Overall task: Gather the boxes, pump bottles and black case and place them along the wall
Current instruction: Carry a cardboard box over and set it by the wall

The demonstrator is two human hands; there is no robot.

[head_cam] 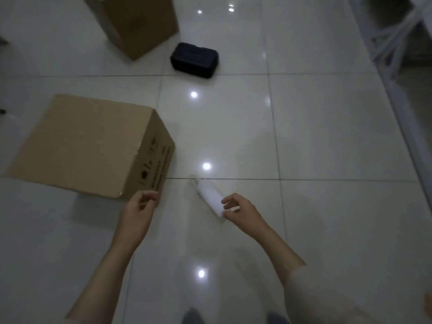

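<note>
A white pump bottle (208, 195) lies on its side on the glossy tile floor, pump end pointing up-left. My right hand (240, 210) hovers at its near end, fingers loosely curled, touching or almost touching it. My left hand (140, 206) hangs with loosely curled fingers at the near corner of a closed cardboard box (88, 143) and holds nothing. A black case (194, 60) lies farther off on the floor. A second, taller cardboard box (138, 22) stands behind it at the top.
A white wall base and a white metal frame (392, 43) run along the right side. Dark objects sit at the far left edge (3, 40). Ceiling lights reflect in the tiles. My feet (191, 315) show at the bottom.
</note>
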